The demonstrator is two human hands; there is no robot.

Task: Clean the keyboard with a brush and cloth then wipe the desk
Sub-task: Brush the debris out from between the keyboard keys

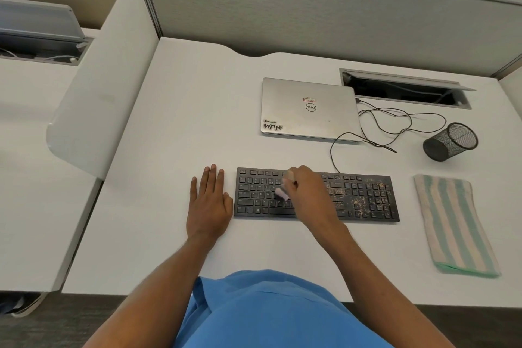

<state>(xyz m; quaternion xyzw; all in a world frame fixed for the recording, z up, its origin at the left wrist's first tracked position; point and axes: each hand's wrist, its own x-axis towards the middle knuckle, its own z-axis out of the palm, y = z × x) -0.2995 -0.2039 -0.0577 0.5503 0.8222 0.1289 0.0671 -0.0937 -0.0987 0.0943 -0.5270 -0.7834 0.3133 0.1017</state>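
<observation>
While the right hand [306, 192] is gripping a small pale brush [284, 192], its blurred head is working over the middle keys of the flat black keyboard [367, 200]. Left hand [209, 203] is lying flat, fingers straight, on the smooth white desk [183, 121] at nine o'clock. Brushing step, by my reading; gritty crumbs [358, 202] at three o'clock are calling for rightward strokes. Soft striped cloth [452, 223] is lying farther out at three.

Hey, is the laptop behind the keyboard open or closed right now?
Closed. The laptop lies flat on the desk with its silver lid down, logo and stickers facing up; no screen or keys show.
</observation>
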